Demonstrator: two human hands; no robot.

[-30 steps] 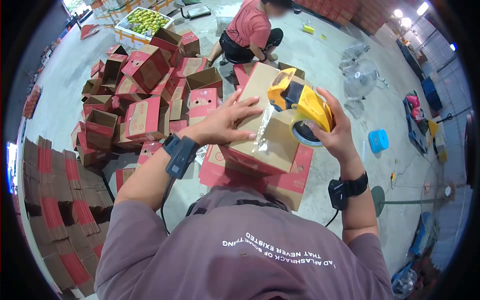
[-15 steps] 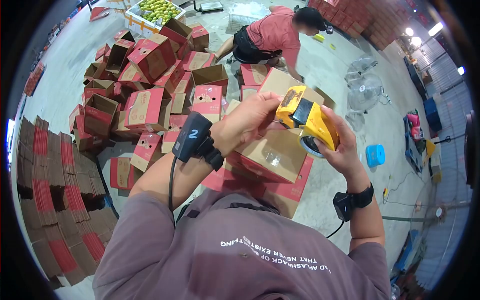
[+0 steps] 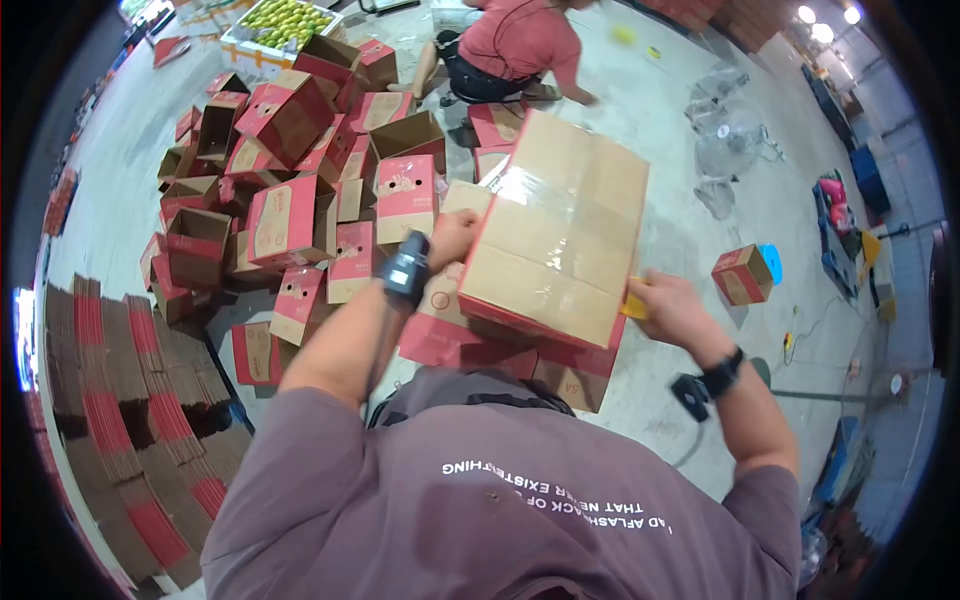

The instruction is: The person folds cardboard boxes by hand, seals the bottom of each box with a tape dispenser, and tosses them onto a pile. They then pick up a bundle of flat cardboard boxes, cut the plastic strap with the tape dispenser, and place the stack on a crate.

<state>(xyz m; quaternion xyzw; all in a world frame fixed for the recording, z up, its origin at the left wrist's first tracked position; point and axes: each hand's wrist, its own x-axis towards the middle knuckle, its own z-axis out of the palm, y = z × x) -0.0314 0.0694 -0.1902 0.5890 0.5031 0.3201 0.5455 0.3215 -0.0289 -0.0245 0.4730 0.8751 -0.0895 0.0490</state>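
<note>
A large cardboard box point(image 3: 570, 205) lies in front of me, its brown face up, with shiny clear tape along it. At its left edge is my left hand point(image 3: 457, 236), fingers curled against the side and partly hidden. My right hand point(image 3: 668, 308), by the lower right edge, is closed around a yellow tape dispenser point(image 3: 634, 302), mostly covered by the fingers and the box. Under the large box are other red boxes point(image 3: 575, 378).
A heap of open red cartons point(image 3: 290, 225) spreads to the left. Flattened cartons point(image 3: 120, 420) stand stacked at lower left. A crate of green fruit point(image 3: 285, 25) and a crouching co-worker point(image 3: 515, 45) are beyond. Right are a fan point(image 3: 725, 135) and a small red box point(image 3: 742, 275).
The tape dispenser has gone from above the box to its right edge in my right hand. My left hand has moved left and down to the box's side. The large box now shows its broad face.
</note>
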